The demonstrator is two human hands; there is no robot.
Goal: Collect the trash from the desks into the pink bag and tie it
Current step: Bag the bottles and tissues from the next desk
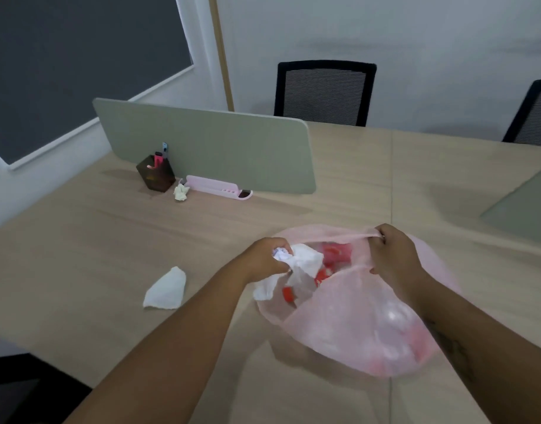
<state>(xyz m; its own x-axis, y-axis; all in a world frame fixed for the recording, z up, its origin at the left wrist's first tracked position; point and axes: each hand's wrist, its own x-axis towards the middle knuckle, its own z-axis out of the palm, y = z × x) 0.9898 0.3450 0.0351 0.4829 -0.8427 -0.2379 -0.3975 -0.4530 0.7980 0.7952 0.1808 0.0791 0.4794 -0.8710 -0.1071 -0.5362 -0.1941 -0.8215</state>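
Two hands (327, 258), crinkly translucent pink bag (355, 325)

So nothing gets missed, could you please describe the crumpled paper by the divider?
Find the green divider. At its base, between a dark pen holder and a pink tray, lies the crumpled paper: a yellowish ball, unlike the flat white tissue.

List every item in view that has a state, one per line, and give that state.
Pink bag: mouth open, lying on the desk, partly filled.
Left hand: shut on crumpled tissues at the bag's mouth.
Right hand: shut on the bag's rim, holding it open.
White napkin: flat on the desk, uncollected.
Paper ball: crumpled, beside the pen holder, uncollected.
Pen holder: upright, holding pens.
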